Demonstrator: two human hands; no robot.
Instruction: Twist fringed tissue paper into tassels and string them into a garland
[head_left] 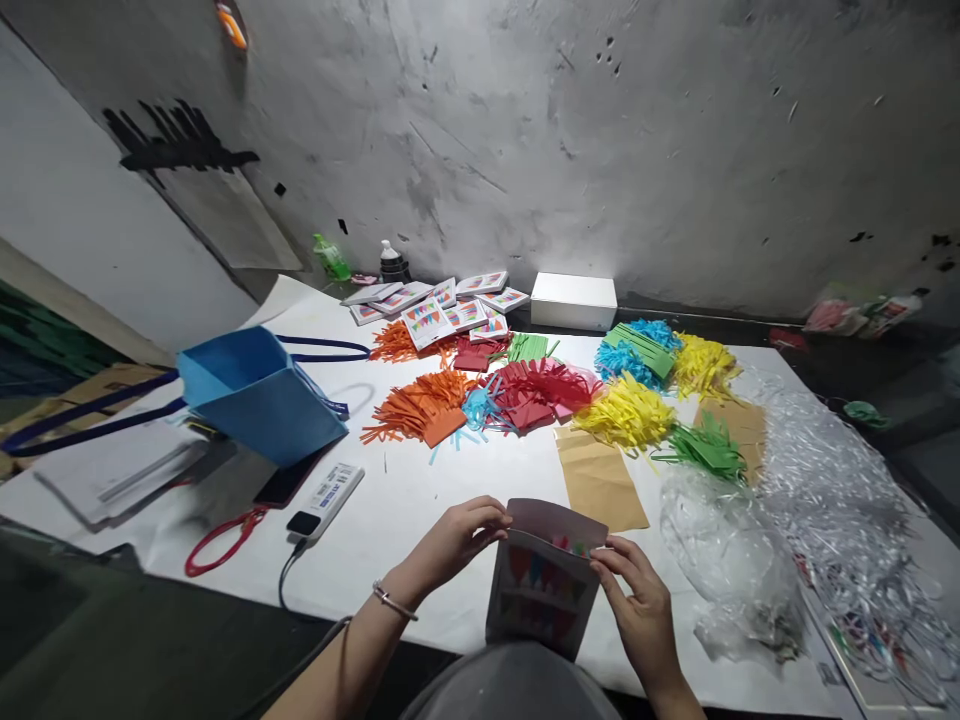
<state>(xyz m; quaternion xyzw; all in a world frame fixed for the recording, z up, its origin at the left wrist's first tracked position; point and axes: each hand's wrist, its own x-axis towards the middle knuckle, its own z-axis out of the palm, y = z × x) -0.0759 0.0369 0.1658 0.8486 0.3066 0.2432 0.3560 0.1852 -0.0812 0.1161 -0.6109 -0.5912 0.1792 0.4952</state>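
Observation:
Upright at the table's near edge stands a small printed box [541,595] with bunting flags pictured on its front. Its top flap is raised, and colourful bits show inside the opening. My left hand [466,530] pinches the box's upper left corner. The upper right corner is between the thumb and fingers of my right hand [631,588]. Beyond the box lies a brown paper envelope [600,478]. Bundles of fringed paper in orange [427,405], red [536,390], yellow [626,410] and green [709,448] spread behind it.
Several printed packs [427,320] are piled at the back beside a white box [574,300]. A blue open bag [262,400], a power bank [326,500] and a phone [289,480] with a red strap [221,545] are left. Clear plastic [727,540] and silvery shreds [825,480] cover the right.

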